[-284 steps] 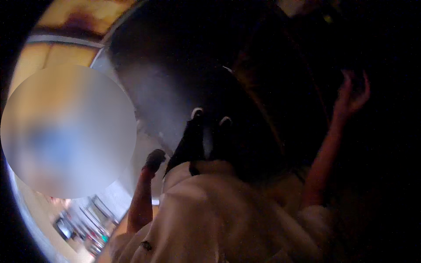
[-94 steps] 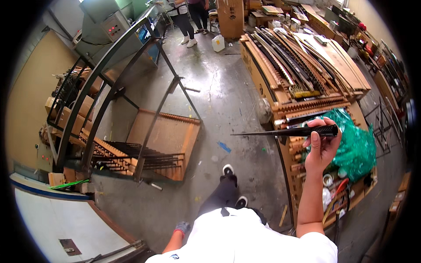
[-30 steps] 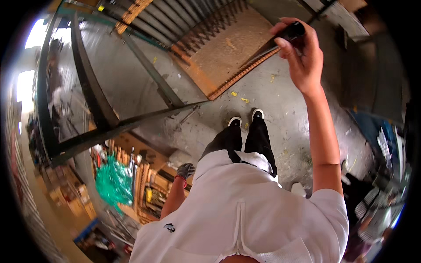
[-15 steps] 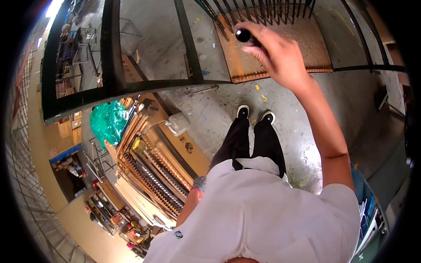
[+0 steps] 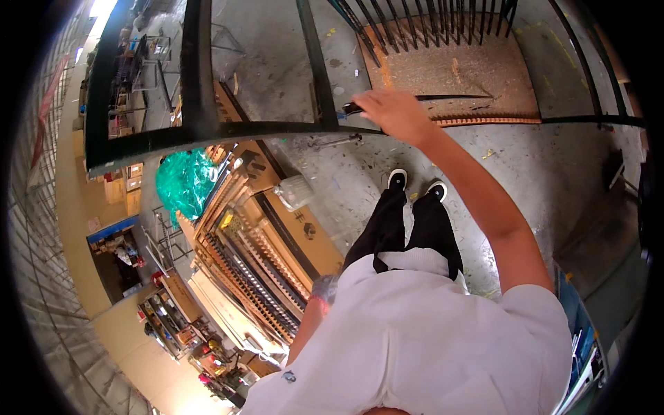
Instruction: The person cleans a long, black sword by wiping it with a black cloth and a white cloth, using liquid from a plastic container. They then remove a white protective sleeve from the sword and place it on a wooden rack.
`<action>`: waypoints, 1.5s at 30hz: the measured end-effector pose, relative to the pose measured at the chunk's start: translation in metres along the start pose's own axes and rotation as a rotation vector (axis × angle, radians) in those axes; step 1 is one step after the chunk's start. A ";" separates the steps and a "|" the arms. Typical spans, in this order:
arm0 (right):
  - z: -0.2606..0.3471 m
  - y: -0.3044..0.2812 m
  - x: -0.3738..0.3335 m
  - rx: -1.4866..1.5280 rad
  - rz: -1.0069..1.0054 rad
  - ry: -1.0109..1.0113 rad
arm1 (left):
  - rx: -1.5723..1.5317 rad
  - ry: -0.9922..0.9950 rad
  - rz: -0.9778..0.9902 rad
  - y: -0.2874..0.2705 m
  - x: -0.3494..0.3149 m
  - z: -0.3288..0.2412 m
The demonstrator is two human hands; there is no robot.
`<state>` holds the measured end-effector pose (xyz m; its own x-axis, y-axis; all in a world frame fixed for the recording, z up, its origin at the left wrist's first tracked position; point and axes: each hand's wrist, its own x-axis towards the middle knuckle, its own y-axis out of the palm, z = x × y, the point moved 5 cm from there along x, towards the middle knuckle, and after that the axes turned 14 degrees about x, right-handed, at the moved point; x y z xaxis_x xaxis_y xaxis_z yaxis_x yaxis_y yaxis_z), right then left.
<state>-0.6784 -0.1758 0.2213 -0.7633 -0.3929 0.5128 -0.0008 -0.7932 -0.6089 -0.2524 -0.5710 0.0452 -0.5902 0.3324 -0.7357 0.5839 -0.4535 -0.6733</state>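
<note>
My right hand (image 5: 394, 114) is closed around the thick end of a black tapering rod (image 5: 449, 97). The rod lies nearly level in the air, its thin end pointing right across the wooden board. Its thick end reaches close to the dark frame's lower rail (image 5: 277, 129); I cannot tell whether they touch. Down at my left side is my left hand (image 5: 325, 287), covered in something grey like a glove, with a red band at the wrist. Its fingers are hidden beside my shirt. Several similar black rods (image 5: 443, 21) stand in a row at the board's far side.
A wooden board (image 5: 477, 76) with a notched near edge sits within the dark frame. To the left are stacked notched wooden strips (image 5: 256, 277), a cardboard box (image 5: 304, 232), a green plastic bag (image 5: 183, 183) and a clear container (image 5: 296, 192). A metal tool (image 5: 335, 142) lies on the floor.
My right hand has moved nearer and slightly left. The rod, earlier pointing end-on toward me, has turned sideways. The view has shifted a little; my left hand stays at my side.
</note>
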 end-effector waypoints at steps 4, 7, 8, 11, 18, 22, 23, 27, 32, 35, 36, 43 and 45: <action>0.014 0.022 0.011 0.046 0.054 0.030 | -0.054 -0.028 0.018 0.004 -0.007 -0.001; 0.022 0.023 0.017 0.097 -0.060 0.002 | -0.080 -0.019 0.021 0.005 -0.006 -0.002; 0.024 0.025 0.018 0.099 -0.045 0.011 | -0.084 -0.023 0.022 0.003 -0.009 0.002; 0.029 0.031 0.022 0.123 -0.012 0.038 | -0.080 -0.007 0.009 -0.001 -0.005 0.004; 0.041 0.042 0.026 0.242 -0.013 0.108 | -0.044 0.004 -0.050 -0.024 0.004 0.019; 0.040 0.047 0.028 0.268 -0.027 0.138 | -0.062 -0.018 -0.068 -0.025 0.001 0.016; 0.040 0.046 0.029 0.272 -0.028 0.145 | -0.064 -0.018 -0.070 -0.024 0.000 0.013; 0.034 0.044 0.033 0.247 -0.040 0.142 | -0.040 -0.017 -0.075 -0.016 -0.004 0.007; 0.034 0.066 0.037 0.177 0.075 0.161 | -0.229 -0.078 -0.239 -0.018 -0.010 0.003; 0.042 0.065 0.044 0.268 0.010 0.146 | -0.198 -0.068 -0.182 -0.013 -0.010 0.000; 0.045 0.065 0.047 0.271 0.017 0.150 | -0.193 -0.068 -0.164 -0.011 -0.010 0.000; 0.051 0.055 0.056 0.309 0.071 0.095 | -0.176 -0.041 -0.094 -0.009 -0.006 0.005; 0.053 0.055 0.051 0.312 0.068 0.066 | -0.188 -0.033 -0.077 -0.004 -0.005 0.000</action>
<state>-0.6833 -0.2644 0.2465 -0.7952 -0.4265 0.4309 0.2418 -0.8748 -0.4198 -0.2518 -0.5713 0.0514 -0.6530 0.3313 -0.6810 0.6287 -0.2643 -0.7314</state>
